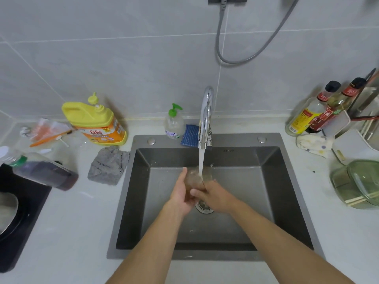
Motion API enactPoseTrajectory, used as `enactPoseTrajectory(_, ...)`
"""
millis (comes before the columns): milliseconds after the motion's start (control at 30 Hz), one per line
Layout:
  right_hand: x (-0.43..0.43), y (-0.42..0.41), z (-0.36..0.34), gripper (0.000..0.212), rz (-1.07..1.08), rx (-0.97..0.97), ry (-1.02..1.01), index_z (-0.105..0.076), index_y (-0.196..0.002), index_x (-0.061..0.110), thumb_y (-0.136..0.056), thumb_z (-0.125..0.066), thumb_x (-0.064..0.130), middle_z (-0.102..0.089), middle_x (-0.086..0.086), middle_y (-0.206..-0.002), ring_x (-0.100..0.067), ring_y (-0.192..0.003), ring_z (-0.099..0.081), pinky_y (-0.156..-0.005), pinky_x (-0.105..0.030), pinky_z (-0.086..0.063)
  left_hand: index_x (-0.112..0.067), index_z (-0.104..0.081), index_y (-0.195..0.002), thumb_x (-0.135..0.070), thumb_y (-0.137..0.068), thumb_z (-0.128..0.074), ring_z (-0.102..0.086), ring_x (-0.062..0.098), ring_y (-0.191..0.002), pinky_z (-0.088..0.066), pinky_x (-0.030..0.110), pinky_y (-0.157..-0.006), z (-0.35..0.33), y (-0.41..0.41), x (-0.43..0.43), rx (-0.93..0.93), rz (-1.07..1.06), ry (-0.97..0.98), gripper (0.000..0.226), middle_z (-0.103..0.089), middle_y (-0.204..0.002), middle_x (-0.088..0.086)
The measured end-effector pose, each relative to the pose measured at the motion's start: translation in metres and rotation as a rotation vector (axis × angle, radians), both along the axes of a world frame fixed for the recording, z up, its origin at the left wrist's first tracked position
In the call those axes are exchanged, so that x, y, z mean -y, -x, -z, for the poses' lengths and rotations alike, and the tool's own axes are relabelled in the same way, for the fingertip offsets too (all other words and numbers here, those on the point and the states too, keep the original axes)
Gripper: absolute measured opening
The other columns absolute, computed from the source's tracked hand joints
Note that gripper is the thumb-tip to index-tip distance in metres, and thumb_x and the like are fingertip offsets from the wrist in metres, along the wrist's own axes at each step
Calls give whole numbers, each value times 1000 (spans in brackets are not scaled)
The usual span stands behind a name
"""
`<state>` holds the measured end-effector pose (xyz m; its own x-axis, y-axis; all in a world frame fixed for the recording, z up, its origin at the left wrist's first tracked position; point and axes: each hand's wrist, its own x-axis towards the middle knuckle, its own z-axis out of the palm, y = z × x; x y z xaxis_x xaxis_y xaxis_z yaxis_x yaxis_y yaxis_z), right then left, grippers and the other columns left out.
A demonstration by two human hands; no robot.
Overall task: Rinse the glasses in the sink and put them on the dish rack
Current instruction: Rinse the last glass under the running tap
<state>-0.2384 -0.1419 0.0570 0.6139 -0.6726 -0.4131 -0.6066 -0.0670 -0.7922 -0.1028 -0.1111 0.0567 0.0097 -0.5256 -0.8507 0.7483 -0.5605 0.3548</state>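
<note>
Holding a glass (196,177) under the stream of water (201,160) from the tap (206,111), over the middle of the sink (287,181) and just behind the drain (205,209). Clear, wet and blurred by the flow, with skin showing through the wall. Gripping with the left hand (180,194), fingers curled round the near left side and thumb raised along the wall; clasping with the right hand (214,196), fingers wrapped across the lower end. Taking the water in at the top. Probably tilted, mouth up and away toward the tap, long axis running from the hands toward the back wall. Around the sink: a yellow detergent jug (96,124), a clear soap pump bottle (174,123), a bottle of dark liquid (44,175) lying on its side at left, two oil bottles (315,115) leaning at right, a green lidded dish (356,185).
</note>
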Motion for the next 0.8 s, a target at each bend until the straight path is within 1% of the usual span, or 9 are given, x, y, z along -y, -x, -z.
enactPoseTrajectory(33,1,-4,-5,20,52,47,-34,-71,-95,31,-105,-53,36,-74,11,-91,5,-85,-67,-98,-30,-49,0,-78,-99,-55,-91,-71,-75,28,-87,-62,40,-88,2,1,-1,8,-20,11,56,-79,-94,16)
enactPoseTrajectory(100,3,-8,-7,28,109,99,-101,-73,-95,22,-107,-50,33,-71,12,-82,11,-67,-63,-74,-15,-48,-2,-82,-80,-49,-90,-75,-74,26,-80,-59,43,-97,5,2,1,13,-59,38,49,-77,-85,15)
enactPoseTrajectory(300,-4,-1,8,13,83,64,-91,-74,-103,27,-102,-61,26,-68,25,-79,19,-70,-60,-77,-14,-44,1,-76,-111,-53,-91,-72,-73,35,-109,-54,47,-106,-2,0,5,-17,-23,22,57,-78,-109,21)
enactPoseTrajectory(467,1,-11,1,20,187,110,-170,-72,-98,27,-106,-55,32,-67,20,-78,12,-64,-61,-70,-10,-45,-1,-75,-105,-45,-91,-75,-75,30,-89,-60,43,-82,-1,8,6,14,-59,58,46,-79,-91,18)
enactPoseTrajectory(533,-3,-5,5,18,116,60,-127,-69,-94,41,-104,-58,32,-66,25,-79,14,-74,-60,-94,-21,-43,1,-76,-98,-50,-92,-71,-76,33,-86,-61,45,-85,-3,4,9,-27,-38,63,51,-79,-94,21)
enactPoseTrajectory(600,-5,1,11,17,62,-53,19,-70,-105,42,-104,-54,42,-70,24,-91,5,-101,-59,-121,-48,-11,2,-77,-101,-55,-94,-67,-76,35,-94,-63,44,-82,-2,1,8,-38,-7,39,58,-78,-105,24)
enactPoseTrajectory(667,-3,-3,7,29,59,-100,150,-72,-116,33,-106,-46,44,-75,12,-109,-6,-119,-58,-122,-47,12,0,-76,-108,-57,-93,-66,-74,35,-101,-64,42,-83,1,3,6,-22,-14,17,60,-77,-112,23)
enactPoseTrajectory(733,-1,-13,-2,30,89,-12,137,-72,-93,26,-107,-47,37,-74,6,-93,-13,-103,-64,-120,-43,-16,1,-75,-115,-54,-93,-68,-72,35,-109,-58,46,-98,5,3,4,-13,-52,-15,59,-76,-114,23)
enactPoseTrajectory(800,0,-11,-2,35,130,71,8,-61,-73,27,-106,-52,33,-66,15,-68,-2,-74,-61,-91,-31,-42,2,-73,-123,-50,-94,-69,-71,38,-114,-53,50,-107,7,3,4,-27,-47,-15,59,-74,-118,26)
